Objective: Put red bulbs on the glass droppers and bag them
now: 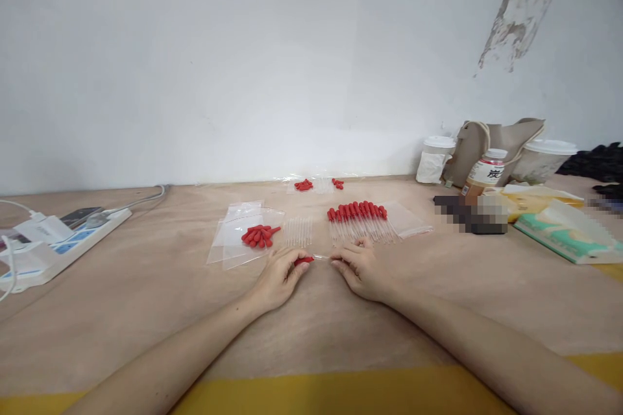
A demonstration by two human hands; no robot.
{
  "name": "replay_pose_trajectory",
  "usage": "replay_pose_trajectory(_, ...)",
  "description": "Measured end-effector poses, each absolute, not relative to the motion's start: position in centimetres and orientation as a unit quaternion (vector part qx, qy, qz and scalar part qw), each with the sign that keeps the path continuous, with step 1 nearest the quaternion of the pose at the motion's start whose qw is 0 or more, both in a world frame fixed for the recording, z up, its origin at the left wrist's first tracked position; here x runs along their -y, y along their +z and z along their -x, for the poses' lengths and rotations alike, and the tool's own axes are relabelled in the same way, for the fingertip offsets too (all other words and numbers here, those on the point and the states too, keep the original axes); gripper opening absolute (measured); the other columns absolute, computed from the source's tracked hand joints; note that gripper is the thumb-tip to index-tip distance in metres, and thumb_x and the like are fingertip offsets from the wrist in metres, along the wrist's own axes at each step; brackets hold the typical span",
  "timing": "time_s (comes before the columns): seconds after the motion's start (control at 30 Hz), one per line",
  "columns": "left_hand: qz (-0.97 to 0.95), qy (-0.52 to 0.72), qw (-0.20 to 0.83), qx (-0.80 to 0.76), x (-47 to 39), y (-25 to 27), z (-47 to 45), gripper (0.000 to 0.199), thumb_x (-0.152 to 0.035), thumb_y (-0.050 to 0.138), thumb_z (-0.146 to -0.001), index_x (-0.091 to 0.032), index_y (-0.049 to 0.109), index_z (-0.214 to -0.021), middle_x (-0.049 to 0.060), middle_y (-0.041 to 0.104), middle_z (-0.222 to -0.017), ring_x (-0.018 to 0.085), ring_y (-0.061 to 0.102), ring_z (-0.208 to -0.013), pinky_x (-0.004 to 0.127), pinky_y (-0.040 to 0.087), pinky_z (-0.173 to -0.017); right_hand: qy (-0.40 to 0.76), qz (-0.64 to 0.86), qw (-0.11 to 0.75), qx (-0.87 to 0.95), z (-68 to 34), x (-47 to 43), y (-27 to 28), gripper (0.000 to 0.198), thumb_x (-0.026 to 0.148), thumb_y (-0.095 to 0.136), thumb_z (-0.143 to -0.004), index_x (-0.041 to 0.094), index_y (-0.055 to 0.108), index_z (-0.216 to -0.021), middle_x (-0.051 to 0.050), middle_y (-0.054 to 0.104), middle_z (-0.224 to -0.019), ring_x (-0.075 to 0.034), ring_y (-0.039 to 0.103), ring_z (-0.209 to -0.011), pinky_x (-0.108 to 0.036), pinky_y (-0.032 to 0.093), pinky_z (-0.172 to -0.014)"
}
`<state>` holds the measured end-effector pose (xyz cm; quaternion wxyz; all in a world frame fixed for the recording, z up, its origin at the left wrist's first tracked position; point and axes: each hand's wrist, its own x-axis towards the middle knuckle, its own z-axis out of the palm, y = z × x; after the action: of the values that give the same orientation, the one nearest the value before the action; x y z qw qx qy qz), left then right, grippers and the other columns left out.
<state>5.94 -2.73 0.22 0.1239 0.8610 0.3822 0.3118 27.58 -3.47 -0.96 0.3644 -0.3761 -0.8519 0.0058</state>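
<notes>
Head-worn view, facing forward, angled down

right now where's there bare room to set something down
Left, between the power strip and plastic bags; nearest you, between the left forearm and right forearm; right, between the right forearm and tissue pack. It's crowded around the red-topped droppers and at back right, by the cups and bottle.

To your left: white power strip (pixel 92 234). To your right: capped bottle (pixel 485 174) before a beige bag (pixel 471 148); tissue pack (pixel 567 233) nearer you.
</notes>
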Motion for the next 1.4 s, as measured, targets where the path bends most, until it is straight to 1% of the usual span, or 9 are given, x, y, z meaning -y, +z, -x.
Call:
replay_pose_trajectory(0.13, -0.861, 0.318, 0.129, -0.375, 2.9, 0.4, -6.1, 0.013, -0.024, 0.043, -0.087, -0.019, 0.056, -0.087, 0.0, 0.062, -0.083, 0.016, 0.055, -0.081, 0.031, 0.035, -0.078, 0.022, 0.371, 0.361, 0.855, -27.6, 3.4, -1.0, 0.019, 0.022, 0.041, -0.086, 0.021, 0.059, -0.089, -0.002, 0.065, -0.08, -0.013, 0.055, -0.069, -0.033, 0.03, -0.076)
replay_pose_trajectory(0.3, -0.857, 0.324, 0.131, -0.378, 2.8, 0.3, -6.2, 0.014, -0.027, 0.048, -0.086, -0.019, 0.058, -0.082, -0.002, 0.064, -0.078, 0.014, 0.055, -0.074, 0.03, 0.034, -0.078, 0.043, 0.362, 0.375, 0.852, -27.6, 3.3, -1.1, 0.017, 0.021, 0.043, -0.085, 0.021, 0.059, -0.089, -0.002, 0.065, -0.081, -0.013, 0.055, -0.071, -0.033, 0.031, -0.078)
replay_pose_trajectory(0.5, -0.85, 0.335, 0.144, -0.38, 2.7, 0.2, -6.1, 0.017, -0.029, 0.045, -0.087, -0.02, 0.059, -0.083, -0.001, 0.065, -0.08, 0.015, 0.055, -0.076, 0.031, 0.033, -0.081, 0.059, 0.356, 0.371, 0.856, -27.7, 3.2, -1.2, 0.016, 0.02, 0.044, -0.085, 0.021, 0.059, -0.089, -0.001, 0.065, -0.08, -0.012, 0.055, -0.071, -0.033, 0.031, -0.078)
replay_pose_trajectory(0.67, -0.864, 0.319, 0.138, -0.365, 2.9, 0.4, -6.2, 0.019, -0.028, 0.044, -0.087, -0.02, 0.059, -0.079, -0.003, 0.065, -0.074, 0.014, 0.056, -0.069, 0.032, 0.032, -0.083, 0.029, 0.348, 0.351, 0.869, -27.9, 3.0, -1.2, 0.02, 0.022, 0.042, -0.086, 0.023, 0.061, -0.092, -0.001, 0.065, -0.081, -0.012, 0.055, -0.073, -0.032, 0.03, -0.076)
replay_pose_trajectory(0.8, -0.876, 0.302, 0.128, -0.354, 3.1, 0.4, -6.2, 0.018, -0.029, 0.046, -0.086, -0.021, 0.061, -0.08, -0.002, 0.066, -0.074, 0.014, 0.057, -0.069, 0.035, 0.03, -0.085, -0.009, 0.338, 0.33, 0.881, -28.1, 2.8, -1.0, 0.023, 0.021, 0.041, -0.086, 0.025, 0.063, -0.092, -0.001, 0.065, -0.077, -0.012, 0.053, -0.067, -0.032, 0.027, -0.073)
replay_pose_trajectory(0.93, -0.886, 0.3, 0.106, -0.336, 3.2, 0.4, -6.2, 0.018, -0.028, 0.046, -0.086, -0.02, 0.061, -0.078, -0.002, 0.065, -0.07, 0.013, 0.056, -0.065, 0.034, 0.032, -0.083, -0.083, 0.328, 0.32, 0.885, -28.0, 3.1, -0.9, 0.024, 0.016, 0.041, -0.083, 0.023, 0.064, -0.087, -0.001, 0.064, -0.074, -0.011, 0.051, -0.064, -0.032, 0.023, -0.07)
replay_pose_trajectory(1.03, -0.891, 0.3, 0.091, -0.328, 3.2, 0.4, -6.2, 0.019, -0.029, 0.046, -0.086, -0.019, 0.06, -0.078, -0.001, 0.063, -0.068, 0.013, 0.055, -0.064, 0.033, 0.034, -0.081, -0.111, 0.327, 0.327, 0.879, -27.7, 3.4, -1.1, 0.023, 0.013, 0.042, -0.081, 0.02, 0.063, -0.084, -0.001, 0.062, -0.071, -0.011, 0.048, -0.061, -0.032, 0.022, -0.067)
replay_pose_trajectory(1.23, -0.905, 0.277, 0.071, -0.315, 3.2, 0.2, -6.2, 0.017, -0.028, 0.047, -0.085, -0.017, 0.059, -0.08, 0.001, 0.062, -0.071, 0.015, 0.055, -0.068, 0.034, 0.035, -0.081, -0.115, 0.319, 0.338, 0.878, -26.7, 3.6, -1.7, 0.022, 0.011, 0.043, -0.079, 0.02, 0.063, -0.082, -0.001, 0.06, -0.067, -0.011, 0.045, -0.06, -0.031, 0.022, -0.066)
replay_pose_trajectory(1.4, -0.896, 0.287, 0.069, -0.331, 2.9, 0.2, -6.3, 0.018, -0.029, 0.046, -0.086, -0.018, 0.059, -0.079, 0.001, 0.063, -0.072, 0.015, 0.055, -0.069, 0.035, 0.034, -0.082, -0.098, 0.35, 0.321, 0.875, -26.1, 3.5, -1.2, 0.021, 0.015, 0.042, -0.082, 0.018, 0.063, -0.077, -0.001, 0.06, -0.065, -0.01, 0.044, -0.058, -0.031, 0.022, -0.067)
